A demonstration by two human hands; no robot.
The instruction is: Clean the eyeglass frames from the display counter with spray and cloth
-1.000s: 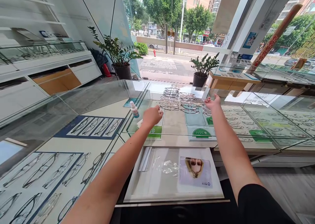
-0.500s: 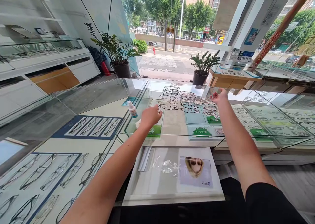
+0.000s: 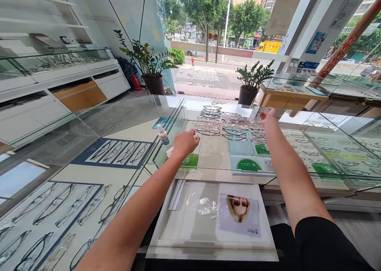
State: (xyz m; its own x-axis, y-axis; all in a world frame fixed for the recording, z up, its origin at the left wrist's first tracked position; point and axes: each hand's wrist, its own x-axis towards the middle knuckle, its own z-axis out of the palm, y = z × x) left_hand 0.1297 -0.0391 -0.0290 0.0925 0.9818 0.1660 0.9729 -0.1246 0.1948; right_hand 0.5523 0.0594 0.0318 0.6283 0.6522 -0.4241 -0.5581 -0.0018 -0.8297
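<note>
My left hand [image 3: 186,142] is closed over the glass counter top, with a small pale bit showing at the fingertips that I cannot make out. Just left of it stands a small white spray bottle [image 3: 163,134] with blue liquid at its base. My right hand [image 3: 268,116] reaches farther out on the right, its fingers bent but apart, and nothing shows in them. Between the hands, rows of eyeglass frames [image 3: 234,133] lie on the counter. A pale cloth or paper [image 3: 170,151] lies partly hidden behind my left wrist.
Below the glass, an open white drawer [image 3: 196,239] holds a plastic bag [image 3: 205,206] and a printed picture card [image 3: 239,215]. More glasses lie in a navy-edged tray [image 3: 111,153] in the left showcase. Potted plants [image 3: 247,92] stand beyond the counter.
The view has shifted slightly, so the counter and drawer sit a little farther right and lower. Both hands keep nearly the same places and shapes.
</note>
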